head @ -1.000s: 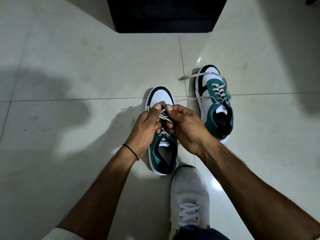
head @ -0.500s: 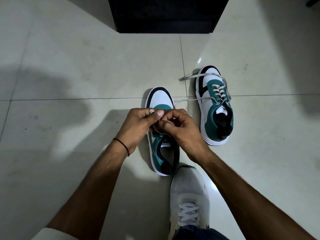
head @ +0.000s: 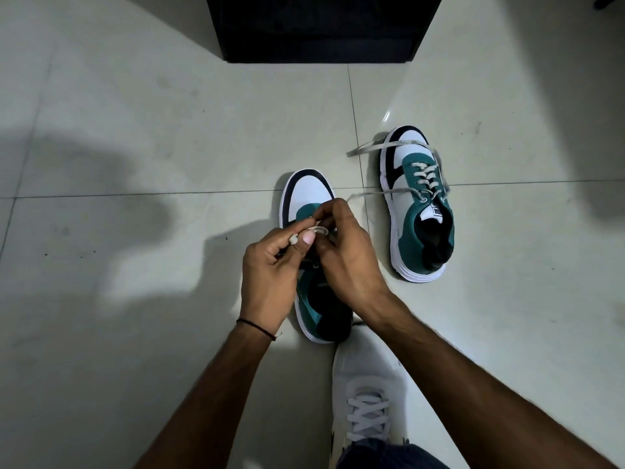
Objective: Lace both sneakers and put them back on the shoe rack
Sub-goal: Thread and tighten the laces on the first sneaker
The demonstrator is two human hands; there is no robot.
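So both hands, left hand [head: 270, 269] and right hand [head: 348, 255], pinch the lace [head: 318, 230] on the near teal sneaker [head: 309, 194], probably knotting next, while its mate at 2 o'clock [head: 419, 204] lies untied.

glossy tiled floor [head: 169, 157], flat woven lace [head: 375, 147], matt teal sneaker [head: 419, 211]

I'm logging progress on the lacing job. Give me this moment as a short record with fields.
near sneaker: on floor, under both hands
left hand: pinching lace
right hand: fingers at same lace
far sneaker: on floor to the right, laced, ends loose
worn grey shoe: behind near sneaker
dark furniture: ahead, interior unclear
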